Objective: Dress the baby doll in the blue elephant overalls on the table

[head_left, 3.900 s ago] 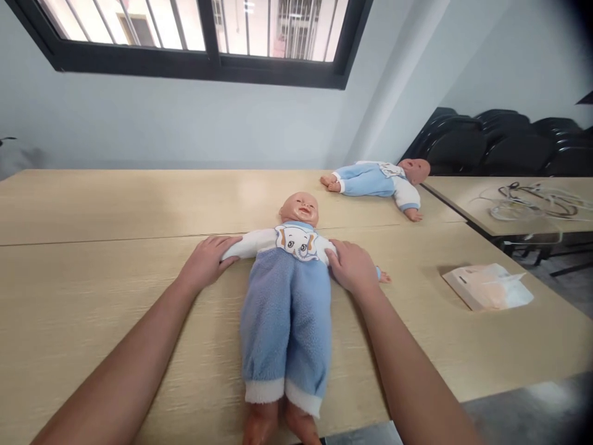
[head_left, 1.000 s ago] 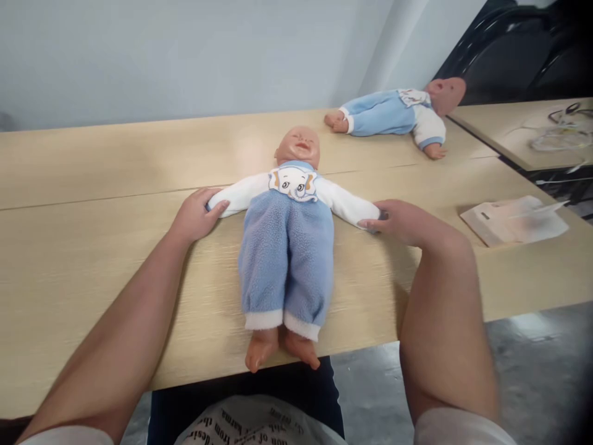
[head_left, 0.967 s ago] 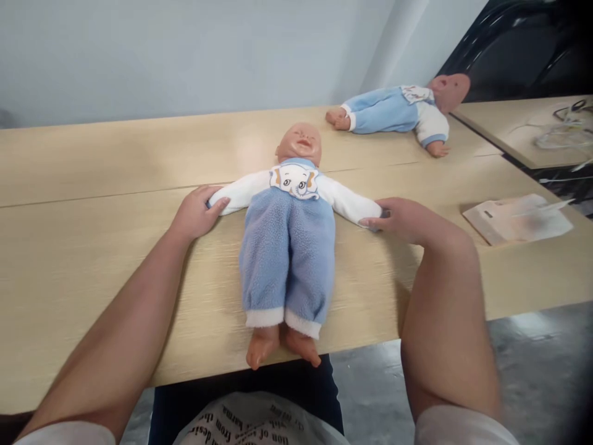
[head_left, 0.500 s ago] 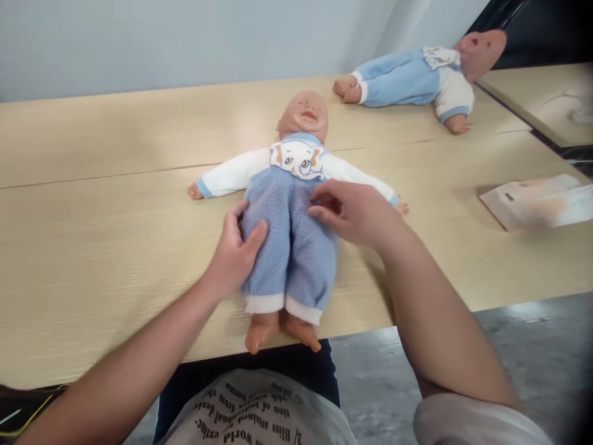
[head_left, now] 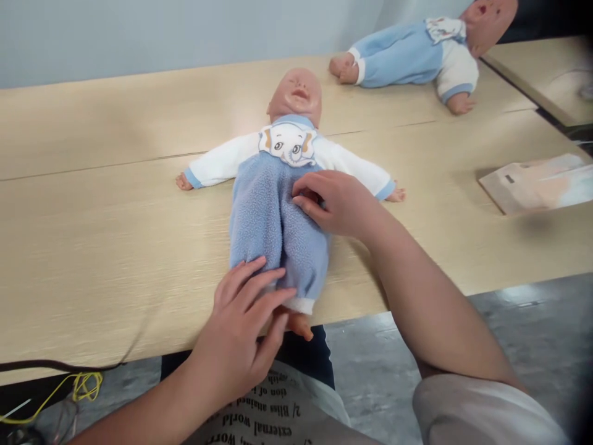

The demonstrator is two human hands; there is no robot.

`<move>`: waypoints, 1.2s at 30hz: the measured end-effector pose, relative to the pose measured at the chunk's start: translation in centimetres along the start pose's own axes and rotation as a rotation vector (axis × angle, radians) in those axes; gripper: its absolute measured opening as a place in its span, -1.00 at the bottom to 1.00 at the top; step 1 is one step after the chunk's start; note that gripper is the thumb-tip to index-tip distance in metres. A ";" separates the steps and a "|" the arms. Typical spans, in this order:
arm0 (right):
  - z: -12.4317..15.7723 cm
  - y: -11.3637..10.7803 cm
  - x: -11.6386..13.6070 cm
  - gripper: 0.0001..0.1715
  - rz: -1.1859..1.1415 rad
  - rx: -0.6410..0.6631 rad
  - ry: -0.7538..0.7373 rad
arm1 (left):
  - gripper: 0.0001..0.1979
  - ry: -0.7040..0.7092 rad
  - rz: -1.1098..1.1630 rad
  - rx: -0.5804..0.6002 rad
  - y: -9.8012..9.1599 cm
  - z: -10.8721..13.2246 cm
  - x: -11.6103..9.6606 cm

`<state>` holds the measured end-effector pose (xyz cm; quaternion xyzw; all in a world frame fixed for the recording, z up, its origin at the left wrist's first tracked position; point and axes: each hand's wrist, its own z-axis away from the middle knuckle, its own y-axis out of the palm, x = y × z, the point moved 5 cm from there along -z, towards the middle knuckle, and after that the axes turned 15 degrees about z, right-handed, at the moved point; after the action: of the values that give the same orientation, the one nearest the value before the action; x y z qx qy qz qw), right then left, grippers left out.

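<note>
A baby doll (head_left: 296,93) lies on its back on the wooden table (head_left: 115,247), arms spread, in blue fleece trousers (head_left: 259,198) and a white top with an elephant bib (head_left: 288,144). My left hand (head_left: 245,315) lies with fingers spread over the doll's lower leg on the left and hides that foot. The other foot (head_left: 300,324) shows at the table's front edge. On the upper trousers, right of the middle, rests my right hand (head_left: 331,201), its thumb and fingers curled close together; whether cloth is between them is too small to tell.
A second doll (head_left: 407,59) in similar clothes lies at the back right. A flat package (head_left: 532,182) is near the right edge. A black cable (head_left: 50,364) and yellow wire (head_left: 87,386) are at the lower left.
My left hand has moved from the side of the doll's thigh down to the lower leg, and its fingers have spread. My right hand stays on the upper trousers. The view has shifted slightly.
</note>
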<state>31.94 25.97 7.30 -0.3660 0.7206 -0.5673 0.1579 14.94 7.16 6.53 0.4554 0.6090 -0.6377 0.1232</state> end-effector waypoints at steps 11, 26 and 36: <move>0.3 0.8 0.6 -0.47 0.075 -0.183 -0.101 | -0.59 0.216 0.005 0.137 -0.8 -1.2 -2.0; 2.1 2.3 3.1 -0.09 -0.117 -0.035 0.592 | -0.79 0.084 0.209 -0.062 0.1 -3.6 0.9; -4.0 2.1 3.6 0.38 0.218 0.336 0.423 | -0.80 0.518 0.281 0.225 3.0 -4.5 4.6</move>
<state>26.19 26.41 7.22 -0.1290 0.6685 -0.7221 0.1226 16.51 12.32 1.88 0.6931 0.4768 -0.5406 -0.0003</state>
